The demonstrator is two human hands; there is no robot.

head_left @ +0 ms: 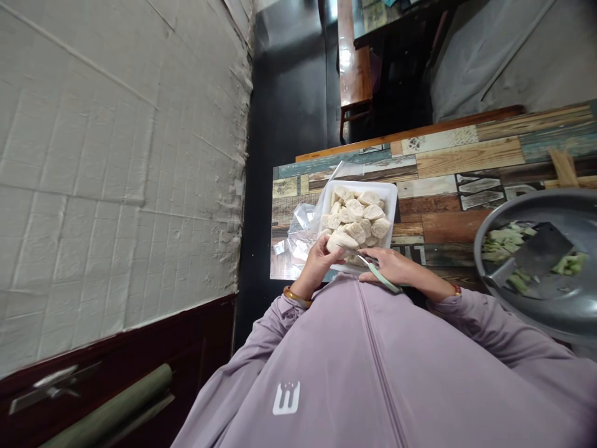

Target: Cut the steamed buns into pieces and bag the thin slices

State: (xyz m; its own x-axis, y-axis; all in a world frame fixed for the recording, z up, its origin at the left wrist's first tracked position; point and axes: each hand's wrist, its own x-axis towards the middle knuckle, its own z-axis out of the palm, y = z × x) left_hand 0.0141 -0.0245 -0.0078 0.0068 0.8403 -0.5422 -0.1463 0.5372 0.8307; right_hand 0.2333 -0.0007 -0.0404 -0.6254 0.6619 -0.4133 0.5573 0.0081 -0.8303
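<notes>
"Along the left side, what takes up the most room?"

"A pale wall point(121, 155) with a brick-like pattern. To its right is the table point(443, 158), its top printed like patchwork planks."

"And what is on that table?"

"Biggest is a wide metal basin point(578, 302) at the right end. Next comes a white tray point(392, 205) by the near edge, towards the left end, with a heap of pale, doughy-looking pieces point(355, 210) in it."

"Anything just beside the tray?"

"Yes, a crumpled clear plastic bag point(305, 224) on its left. Over in the basin, a broad dark blade point(543, 249) lies among chopped greens point(506, 241)."

"What about the hands?"

"Both are at the near side of the tray. The left hand point(318, 260) has its fingers closed around one pale piece, above the near left corner. The right hand point(394, 266) is gripping scissors point(385, 280) with light green handles, its fingers around them."

"Where do the blades point?"

"Left, at the held piece point(341, 241). Whether they have cut into it, I can't tell."
</notes>
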